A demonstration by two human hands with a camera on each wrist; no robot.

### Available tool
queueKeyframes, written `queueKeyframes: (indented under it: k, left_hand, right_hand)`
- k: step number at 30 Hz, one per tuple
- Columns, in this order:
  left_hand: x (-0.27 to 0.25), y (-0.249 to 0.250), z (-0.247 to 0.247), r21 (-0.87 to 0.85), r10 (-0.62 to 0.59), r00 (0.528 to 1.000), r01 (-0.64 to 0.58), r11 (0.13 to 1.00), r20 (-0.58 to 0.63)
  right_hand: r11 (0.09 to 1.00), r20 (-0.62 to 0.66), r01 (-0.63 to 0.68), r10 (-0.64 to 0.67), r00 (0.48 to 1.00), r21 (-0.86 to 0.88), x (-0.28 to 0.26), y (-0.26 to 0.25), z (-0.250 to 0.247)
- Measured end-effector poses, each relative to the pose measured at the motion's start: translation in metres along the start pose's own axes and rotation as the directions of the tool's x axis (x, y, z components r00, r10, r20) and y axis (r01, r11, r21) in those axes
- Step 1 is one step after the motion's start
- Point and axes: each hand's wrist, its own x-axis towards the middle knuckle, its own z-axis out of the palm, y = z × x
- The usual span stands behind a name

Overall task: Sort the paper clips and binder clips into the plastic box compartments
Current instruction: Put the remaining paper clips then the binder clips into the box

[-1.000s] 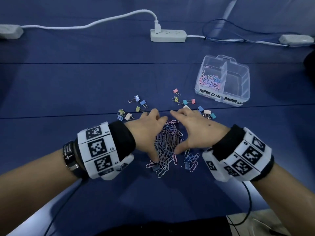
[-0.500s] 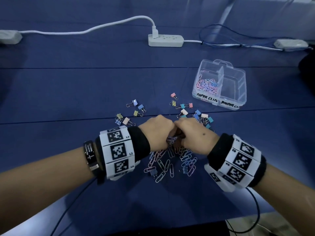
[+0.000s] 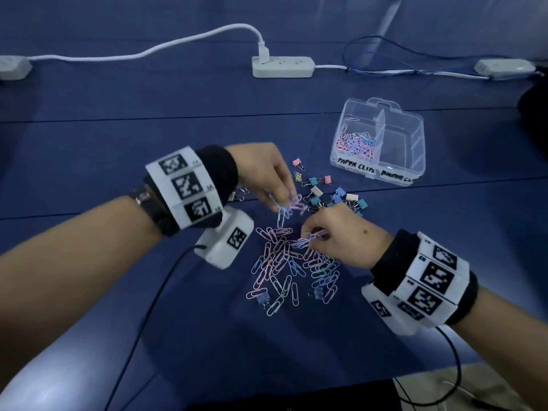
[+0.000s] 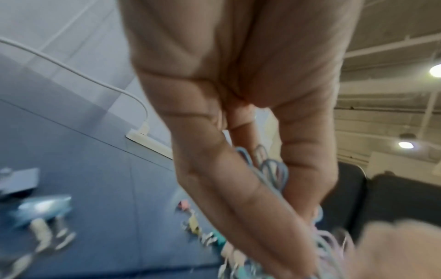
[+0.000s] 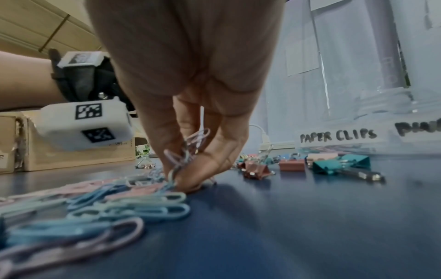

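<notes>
A heap of pastel paper clips (image 3: 292, 266) lies on the blue table. My left hand (image 3: 284, 200) is raised above the heap's far edge and pinches a bunch of paper clips (image 4: 272, 169) that dangle from its fingers. My right hand (image 3: 314, 237) stays low at the heap's right side, pinching another bunch of paper clips (image 5: 183, 158) against the table. Coloured binder clips (image 3: 329, 194) are scattered behind the hands. The clear plastic box (image 3: 381, 143) stands at the back right; its left compartment, labelled PAPER CLIPS, holds paper clips, and the right compartment looks empty.
A white power strip (image 3: 283, 66) with a cable lies at the back centre, a second adapter (image 3: 504, 68) and thin blue wires at the back right. Two binder clips (image 3: 262, 298) lie among the paper clips. A black cable (image 3: 450, 369) trails from my right wrist.
Both hands were pressed together over the heap. The left hand has since lifted away with a bunch of paper clips, while the right hand stays low and pinches its own bunch.
</notes>
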Motion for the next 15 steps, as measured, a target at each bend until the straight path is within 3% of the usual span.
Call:
queueKeyframes:
  k: [3,10,13,15]
  left_hand:
    - [0.009,0.016,-0.016,-0.090,0.040,0.999,-0.041,0.995,-0.008]
    - [0.071,0.065,-0.020,-0.301,0.114,0.980,-0.160,0.940,-0.164]
    - [0.103,0.082,-0.008,-0.188,0.120,0.943,-0.185,0.965,-0.309]
    - [0.120,0.086,0.002,-0.054,0.139,0.935,-0.165,0.985,-0.327]
  right_hand:
    - [1.000,0.018,-0.020,0.019,1.000,0.023,-0.003,0.002,-0.002]
    - [0.993,0.024,-0.061,0.059,0.998,0.102,-0.015,0.011,-0.007]
    - [0.982,0.021,-0.099,0.097,0.995,0.158,-0.020,0.017,-0.009]
    - [0.974,0.006,-0.116,0.117,0.993,0.196,-0.023,0.020,-0.011]
